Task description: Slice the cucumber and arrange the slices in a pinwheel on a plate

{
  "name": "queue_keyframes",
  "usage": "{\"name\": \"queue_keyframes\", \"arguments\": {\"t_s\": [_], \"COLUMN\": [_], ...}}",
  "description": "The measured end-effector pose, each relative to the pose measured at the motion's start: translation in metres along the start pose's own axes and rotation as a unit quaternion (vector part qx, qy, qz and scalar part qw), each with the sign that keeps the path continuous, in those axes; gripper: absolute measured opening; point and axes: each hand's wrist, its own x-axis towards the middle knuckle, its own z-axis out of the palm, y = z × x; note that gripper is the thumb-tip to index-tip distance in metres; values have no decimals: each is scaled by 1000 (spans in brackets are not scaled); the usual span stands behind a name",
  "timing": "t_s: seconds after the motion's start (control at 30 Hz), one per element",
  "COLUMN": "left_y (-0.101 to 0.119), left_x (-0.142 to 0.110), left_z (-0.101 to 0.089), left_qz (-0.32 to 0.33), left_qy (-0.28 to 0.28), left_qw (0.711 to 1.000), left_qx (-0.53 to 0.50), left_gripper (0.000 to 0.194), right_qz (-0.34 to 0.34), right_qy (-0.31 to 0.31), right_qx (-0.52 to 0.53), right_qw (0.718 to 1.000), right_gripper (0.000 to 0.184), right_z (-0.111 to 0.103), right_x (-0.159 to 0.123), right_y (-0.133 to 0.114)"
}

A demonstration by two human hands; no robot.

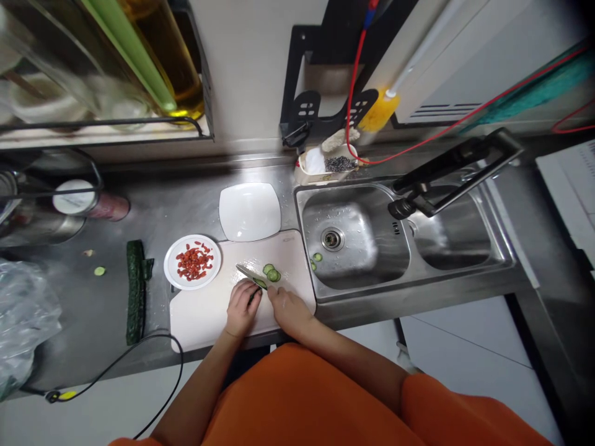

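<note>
On the white cutting board (199,316), my left hand (242,305) is closed over a short cucumber piece (254,293), mostly hidden by its fingers. My right hand (289,311) grips a kitchen knife (248,272), whose blade points up and to the left just beyond my left fingertips. A cut slice lies against the blade. Several thin cucumber slices (271,272) rest to the right of the knife. At the board's upper left, a white plate (170,265) holds many small red goji-like berries (194,261). A white squarish dish (250,210) stands behind the board.
Left on the steel counter are a whole cucumber (135,294), a stray slice (99,271), a lidded jar (102,205), a clear plastic bag (28,316) and a black cable (179,359). To the right lies a double sink (307,204) with a black faucet (432,167); slices lie in it.
</note>
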Motion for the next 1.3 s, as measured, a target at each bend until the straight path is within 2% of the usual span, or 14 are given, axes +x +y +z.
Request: {"name": "queue_keyframes", "arguments": {"t_s": [0.13, 0.47, 0.8, 1.3], "left_y": [0, 1, 3, 1], "left_x": [0, -1, 0, -2], "left_z": [-1, -1, -2, 0], "left_qz": [-1, 2, 13, 10], "left_qy": [-4, 5, 16, 19], "left_qw": [1000, 1000, 1000, 999], "left_qx": [0, 3, 7, 26], "left_gripper": [18, 22, 21, 16], "right_qz": [-2, 45, 41, 39], "right_qy": [-16, -47, -85, -98], "right_qx": [8, 30, 29, 38], "right_qw": [1000, 997, 995, 994], "right_gripper": [26, 34, 32, 29], "right_z": [0, -23, -32, -33], "right_x": [1, -18, -47, -50], "right_y": [3, 23, 15, 13]}}
